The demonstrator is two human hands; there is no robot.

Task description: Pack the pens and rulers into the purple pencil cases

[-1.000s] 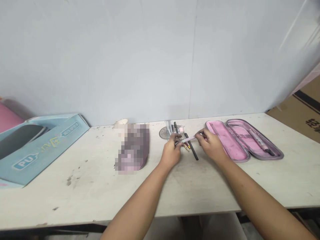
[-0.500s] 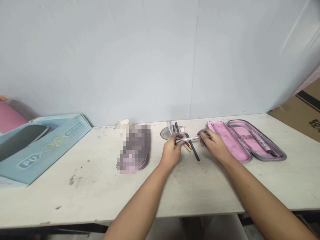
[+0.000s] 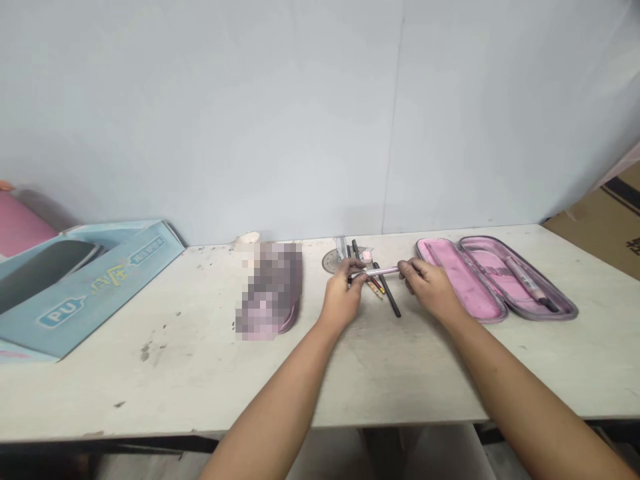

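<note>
A slim, pale pink-silver pen (image 3: 383,271) is held level above the table between my two hands. Its left end is pinched by my left hand (image 3: 343,288), its right end by my right hand (image 3: 424,283). Below and behind it lie a black pen (image 3: 391,299), several pencils (image 3: 375,289), a clear ruler (image 3: 342,247), a pinkish eraser (image 3: 368,256) and a round grey disc (image 3: 330,261), partly covered by my left hand. Just right of my right hand, an open pink pencil case (image 3: 463,280) has a pink-and-black marker (image 3: 525,280) in its right half.
A purplish case (image 3: 280,293), partly pixelated, lies left of my hands. Further left stands a light-blue box (image 3: 100,293) with a dark object inside. A white roll-like thing (image 3: 247,240) sits by the grey wall (image 3: 300,133). At the right is a cardboard box (image 3: 600,227).
Both hands still hold the pen at its ends, with only a slight shift. The view has moved a little; nothing has been put down or picked up.
</note>
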